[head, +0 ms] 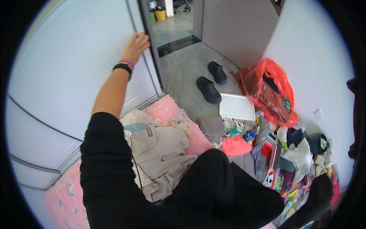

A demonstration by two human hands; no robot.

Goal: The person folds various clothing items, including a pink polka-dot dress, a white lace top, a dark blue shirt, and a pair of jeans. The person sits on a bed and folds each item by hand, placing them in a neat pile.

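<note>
My left hand (135, 47) is at the dark-framed edge of a white sliding door panel (85, 51), with its fingers bent over the frame. A black band and a pink bracelet are around the wrist. My right hand is out of view. Below the panel, a beige garment (163, 143) with a small dark label lies crumpled over a pink floral mat (183, 120), beside my bent leg in black trousers.
Two black clogs (210, 90) stand on the grey floor near the doorway. A white tray (237, 106) lies beside an open red plastic bag (268, 91) against the wall. Clothes, packets and a coral-coloured cloth (236, 145) are heaped at the right. A grey door (234, 25) stands behind.
</note>
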